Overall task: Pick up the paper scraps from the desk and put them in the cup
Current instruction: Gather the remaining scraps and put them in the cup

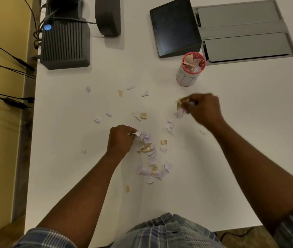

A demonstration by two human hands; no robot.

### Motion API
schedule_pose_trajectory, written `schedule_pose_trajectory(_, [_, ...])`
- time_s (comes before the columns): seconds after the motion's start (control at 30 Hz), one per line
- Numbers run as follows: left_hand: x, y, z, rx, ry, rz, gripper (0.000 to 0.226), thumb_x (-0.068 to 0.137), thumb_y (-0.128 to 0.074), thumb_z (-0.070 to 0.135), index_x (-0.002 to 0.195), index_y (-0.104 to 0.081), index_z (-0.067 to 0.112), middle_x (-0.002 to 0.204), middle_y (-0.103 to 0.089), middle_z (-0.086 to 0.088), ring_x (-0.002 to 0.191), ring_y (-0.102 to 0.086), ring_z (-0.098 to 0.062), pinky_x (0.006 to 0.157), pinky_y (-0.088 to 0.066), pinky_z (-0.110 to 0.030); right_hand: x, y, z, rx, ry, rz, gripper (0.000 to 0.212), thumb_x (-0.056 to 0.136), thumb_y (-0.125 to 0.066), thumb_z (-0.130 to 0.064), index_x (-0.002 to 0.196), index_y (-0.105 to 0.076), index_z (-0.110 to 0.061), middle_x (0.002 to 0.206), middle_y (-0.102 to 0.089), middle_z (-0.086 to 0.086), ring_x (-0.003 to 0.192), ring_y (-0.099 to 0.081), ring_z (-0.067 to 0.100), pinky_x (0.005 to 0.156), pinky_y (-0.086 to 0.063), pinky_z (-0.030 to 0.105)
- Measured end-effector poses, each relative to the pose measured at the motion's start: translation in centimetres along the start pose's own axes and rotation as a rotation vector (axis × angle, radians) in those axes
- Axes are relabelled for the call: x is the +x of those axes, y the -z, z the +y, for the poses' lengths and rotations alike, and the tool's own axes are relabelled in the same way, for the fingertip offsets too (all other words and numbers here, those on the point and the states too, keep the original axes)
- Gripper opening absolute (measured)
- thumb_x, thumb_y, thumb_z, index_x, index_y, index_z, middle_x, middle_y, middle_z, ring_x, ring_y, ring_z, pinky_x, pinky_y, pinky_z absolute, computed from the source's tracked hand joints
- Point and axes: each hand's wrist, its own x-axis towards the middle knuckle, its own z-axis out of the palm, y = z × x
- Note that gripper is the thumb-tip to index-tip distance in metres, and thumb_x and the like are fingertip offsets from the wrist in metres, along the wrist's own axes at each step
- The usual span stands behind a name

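Note:
Several white and tan paper scraps [152,163] lie scattered over the white desk [231,158], thickest in a pile near the middle. My left hand [119,140] rests on the desk at the pile's top, fingers closed on a few white scraps. My right hand [203,109] is raised to the right, blurred, and grips a bunch of white and tan scraps [180,110] that hang from its fingers. The cup [188,72], white with a pink rim, stands upright beyond my right hand and holds several scraps.
A dark ribbed box [65,43] with a blue light and cables sits at the back left. A dark stand [108,15] is beside it. A black tablet-like screen [175,27] and a grey cable hatch [244,31] lie behind the cup. The desk's left edge meets a yellow wall [0,51].

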Motion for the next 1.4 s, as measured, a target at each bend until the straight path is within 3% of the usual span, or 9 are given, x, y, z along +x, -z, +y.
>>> schedule_pose_trajectory(0.13, [0.3, -0.4, -0.1, 0.001, 0.028, -0.028, 0.018, 0.078, -0.072, 0.005, 0.096, -0.074, 0.007, 0.101, -0.073, -0.010, 0.091, -0.069, -0.019, 0.082, -0.048, -0.018, 6.1, 2.8, -0.7, -0.164, 0.043, 0.198, 0.021, 0.087, -0.065, -0.021, 0.101, -0.073, -0.009, 0.092, -0.074, 0.013, 0.079, -0.069, 0.024, 0.083, -0.055, 0.033])
schedule_pose_trajectory(0.27, [0.0, -0.5, 0.1, 0.010, 0.040, -0.031, 0.018, 0.078, -0.072, 0.004, 0.096, -0.074, 0.007, 0.103, -0.073, -0.010, 0.095, -0.068, -0.017, 0.083, -0.041, -0.010, 11.2, 2.7, -1.0, -0.327, 0.065, 0.233, 0.025, 0.091, -0.062, -0.020, 0.108, -0.069, -0.003, 0.106, -0.070, 0.017, 0.095, -0.067, 0.031, 0.086, -0.051, 0.029])
schedule_pose_trajectory(0.37, [-0.3, -0.3, 0.3, 0.034, 0.037, -0.027, 0.019, 0.078, -0.072, 0.004, 0.096, -0.074, 0.007, 0.104, -0.073, -0.009, 0.098, -0.067, -0.016, 0.083, -0.034, 0.001, 13.9, 2.0, -0.7, -0.418, 0.058, 0.154, 0.031, 0.087, -0.067, -0.027, 0.106, -0.067, -0.003, 0.106, -0.068, 0.019, 0.096, -0.066, 0.034, 0.090, -0.050, 0.037])
schedule_pose_trajectory(0.57, [-0.7, 0.1, 0.4, 0.033, 0.056, -0.017, 0.019, 0.077, -0.073, 0.006, 0.095, -0.074, 0.008, 0.101, -0.073, -0.008, 0.094, -0.067, -0.015, 0.083, -0.037, -0.005, 17.5, 0.0, -0.7, -0.554, -0.102, -0.046, 0.029, 0.087, -0.066, -0.016, 0.108, -0.058, 0.002, 0.102, -0.062, 0.021, 0.090, -0.060, 0.035, 0.079, -0.050, 0.040])
schedule_pose_trajectory(0.67, [-0.7, 0.2, 0.2, 0.013, 0.051, -0.020, 0.018, 0.076, -0.073, 0.003, 0.093, -0.075, 0.007, 0.098, -0.074, -0.009, 0.090, -0.066, -0.014, 0.080, -0.035, 0.000, 18.2, -0.5, -1.2, -0.599, -0.177, -0.137, 0.036, 0.085, -0.068, -0.009, 0.117, -0.054, 0.003, 0.109, -0.061, 0.022, 0.101, -0.060, 0.037, 0.088, -0.050, 0.042])
schedule_pose_trajectory(1.0, [0.3, 0.2, 1.0, 0.033, 0.016, -0.073, 0.019, 0.077, -0.072, 0.005, 0.095, -0.075, 0.010, 0.097, -0.074, -0.005, 0.088, -0.067, -0.011, 0.075, -0.037, 0.001, 18.4, 0.6, -2.3, -0.800, -0.098, -0.324, 0.040, 0.091, -0.059, -0.012, 0.128, -0.052, 0.004, 0.121, -0.057, 0.025, 0.113, -0.055, 0.039, 0.094, -0.046, 0.042])
schedule_pose_trajectory(1.17, [1.4, 0.3, 2.0, -0.021, 0.009, -0.108, 0.016, 0.076, -0.075, 0.008, 0.091, -0.075, 0.011, 0.093, -0.074, -0.003, 0.079, -0.063, -0.005, 0.069, -0.041, 0.003, 15.9, 2.7, -2.9, -0.688, -0.087, -0.128, 0.045, 0.085, -0.070, -0.021, 0.123, -0.057, -0.001, 0.115, -0.061, 0.021, 0.108, -0.059, 0.036, 0.094, -0.047, 0.041])
schedule_pose_trajectory(1.3, [3.0, 0.4, 4.3, -0.114, 0.007, -0.126, 0.014, 0.074, -0.078, 0.012, 0.088, -0.076, 0.014, 0.089, -0.074, 0.002, 0.080, -0.066, -0.004, 0.075, -0.048, -0.006, 12.0, 3.1, -1.3, -0.405, 0.073, 0.239, 0.022, 0.093, -0.058, -0.018, 0.106, -0.069, -0.003, 0.105, -0.069, 0.018, 0.092, -0.067, 0.030, 0.084, -0.056, 0.037])
schedule_pose_trajectory(1.4, [4.8, 0.5, 7.2, -0.150, -0.048, -0.136, 0.014, 0.075, -0.077, 0.012, 0.089, -0.076, 0.013, 0.088, -0.072, 0.004, 0.076, -0.063, -0.001, 0.076, -0.048, -0.005, 8.5, 1.8, 1.1, -0.300, 0.079, 0.354, 0.023, 0.095, -0.054, -0.022, 0.104, -0.069, -0.008, 0.100, -0.069, 0.015, 0.086, -0.066, 0.026, 0.078, -0.056, 0.037])
